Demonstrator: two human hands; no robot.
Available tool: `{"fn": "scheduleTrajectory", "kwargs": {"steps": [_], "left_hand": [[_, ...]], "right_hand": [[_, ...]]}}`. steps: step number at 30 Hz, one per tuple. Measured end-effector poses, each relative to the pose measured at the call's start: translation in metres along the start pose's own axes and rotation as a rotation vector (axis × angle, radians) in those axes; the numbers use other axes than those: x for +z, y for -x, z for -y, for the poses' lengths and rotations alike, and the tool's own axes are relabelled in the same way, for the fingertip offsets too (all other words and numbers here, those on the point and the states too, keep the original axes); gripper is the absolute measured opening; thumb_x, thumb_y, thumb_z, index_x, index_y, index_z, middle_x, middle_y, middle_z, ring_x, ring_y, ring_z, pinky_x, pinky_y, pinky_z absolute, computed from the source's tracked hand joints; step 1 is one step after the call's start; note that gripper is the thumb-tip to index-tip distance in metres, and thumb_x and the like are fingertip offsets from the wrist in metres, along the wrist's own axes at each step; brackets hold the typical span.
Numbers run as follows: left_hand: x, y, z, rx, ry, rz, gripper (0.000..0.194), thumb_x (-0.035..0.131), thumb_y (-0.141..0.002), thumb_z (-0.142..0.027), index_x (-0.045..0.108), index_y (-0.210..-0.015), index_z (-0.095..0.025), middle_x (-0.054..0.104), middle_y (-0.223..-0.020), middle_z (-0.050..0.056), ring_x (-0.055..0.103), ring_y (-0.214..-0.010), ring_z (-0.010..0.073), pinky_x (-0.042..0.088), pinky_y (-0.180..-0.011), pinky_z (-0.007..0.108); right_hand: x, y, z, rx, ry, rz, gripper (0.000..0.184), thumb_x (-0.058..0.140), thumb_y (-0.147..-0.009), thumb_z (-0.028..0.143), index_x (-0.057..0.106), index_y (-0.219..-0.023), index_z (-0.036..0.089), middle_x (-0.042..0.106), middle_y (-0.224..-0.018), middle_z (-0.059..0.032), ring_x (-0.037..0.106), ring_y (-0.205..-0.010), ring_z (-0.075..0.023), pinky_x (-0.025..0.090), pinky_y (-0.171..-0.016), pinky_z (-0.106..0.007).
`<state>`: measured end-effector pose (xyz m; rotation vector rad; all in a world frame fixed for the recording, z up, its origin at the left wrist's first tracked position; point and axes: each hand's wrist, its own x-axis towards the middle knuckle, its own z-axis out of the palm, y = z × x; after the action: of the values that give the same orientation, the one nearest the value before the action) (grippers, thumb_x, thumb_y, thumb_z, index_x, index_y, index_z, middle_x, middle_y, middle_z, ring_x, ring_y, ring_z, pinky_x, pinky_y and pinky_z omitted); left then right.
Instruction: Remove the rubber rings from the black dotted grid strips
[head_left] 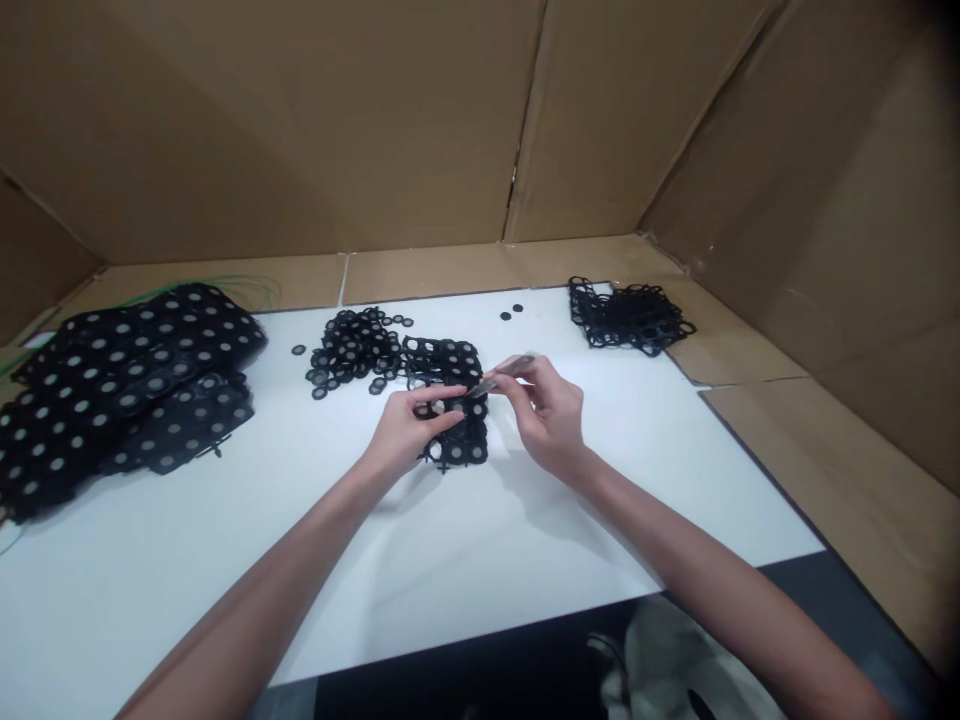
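Observation:
A black grid sheet of round rings with grey centres (463,440) lies on the white board (465,560) in the middle. My left hand (409,425) rests on its left side, fingers pinched on the sheet. My right hand (547,410) is closed round metal tweezers (499,377), whose tip points at the sheet's upper part beside my left fingertips.
A large stack of the same black sheets (120,385) lies at the left. Loose black rings (352,350) are heaped behind the sheet. A pile of emptied black frames (630,317) sits at the back right. Cardboard walls (525,120) surround the board.

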<state>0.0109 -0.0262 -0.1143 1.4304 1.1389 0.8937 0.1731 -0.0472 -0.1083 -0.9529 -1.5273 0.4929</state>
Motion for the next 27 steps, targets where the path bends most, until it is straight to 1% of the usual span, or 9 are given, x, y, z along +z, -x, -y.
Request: {"fn": "scheduleTrajectory", "kwargs": {"steps": [2,8,13,17,22,27], "left_hand": [[-0.0003,-0.0002,0.0018,0.021,-0.013,0.005,0.032,0.067,-0.063,-0.027,0.068,-0.094,-0.021,0.066,-0.099,0.004,0.055,-0.093,0.0186,0.04,-0.083,0.029],[0.0009,-0.0001,0.006,0.051,-0.055,0.005,0.035,0.066,-0.064,-0.027,0.066,-0.099,-0.023,0.064,-0.1,0.004,0.051,-0.102,0.0206,0.036,-0.089,0.032],[0.0007,0.0006,0.0064,0.068,-0.076,0.008,0.035,0.064,-0.066,-0.029,0.065,-0.101,-0.024,0.064,-0.096,0.004,0.055,-0.092,0.0204,0.039,-0.084,0.033],[0.0005,0.0006,0.0063,0.063,-0.065,0.002,0.036,0.064,-0.065,-0.029,0.065,-0.101,-0.024,0.063,-0.101,0.004,0.054,-0.096,0.0209,0.038,-0.085,0.033],[0.0002,0.0007,0.0056,0.078,-0.086,0.004,0.035,0.064,-0.065,-0.029,0.065,-0.101,-0.025,0.064,-0.099,0.004,0.052,-0.101,0.0215,0.037,-0.087,0.033],[-0.0008,0.0,0.0027,0.061,-0.031,0.024,0.036,0.065,-0.064,-0.029,0.065,-0.1,-0.023,0.065,-0.1,0.005,0.054,-0.098,0.0215,0.039,-0.087,0.034]], "right_hand": [[-0.0005,-0.0004,-0.0005,-0.005,0.008,0.008,0.004,0.049,-0.081,0.017,0.052,-0.081,0.018,0.059,-0.08,-0.002,0.059,-0.072,-0.0114,0.057,-0.064,-0.029],[-0.0003,-0.001,0.0022,0.007,0.021,-0.006,0.004,0.048,-0.081,0.019,0.052,-0.082,0.018,0.059,-0.081,-0.0023,0.06,-0.074,-0.0119,0.057,-0.065,-0.029],[-0.0003,-0.0006,0.0024,0.01,0.031,-0.008,0.003,0.048,-0.081,0.019,0.051,-0.081,0.018,0.06,-0.081,-0.0024,0.06,-0.074,-0.0122,0.056,-0.064,-0.029],[0.0001,-0.0009,0.0027,0.016,0.026,-0.004,0.004,0.048,-0.081,0.018,0.051,-0.081,0.018,0.06,-0.08,-0.002,0.059,-0.072,-0.0113,0.056,-0.063,-0.028],[0.0004,-0.001,0.0029,0.004,0.034,-0.004,0.004,0.048,-0.081,0.018,0.052,-0.081,0.018,0.06,-0.08,-0.002,0.059,-0.071,-0.0111,0.056,-0.062,-0.028],[0.0047,0.0006,0.0031,-0.005,0.08,-0.006,0.006,0.047,-0.081,0.02,0.053,-0.081,0.018,0.06,-0.079,-0.0018,0.06,-0.072,-0.0118,0.056,-0.06,-0.026]]}}
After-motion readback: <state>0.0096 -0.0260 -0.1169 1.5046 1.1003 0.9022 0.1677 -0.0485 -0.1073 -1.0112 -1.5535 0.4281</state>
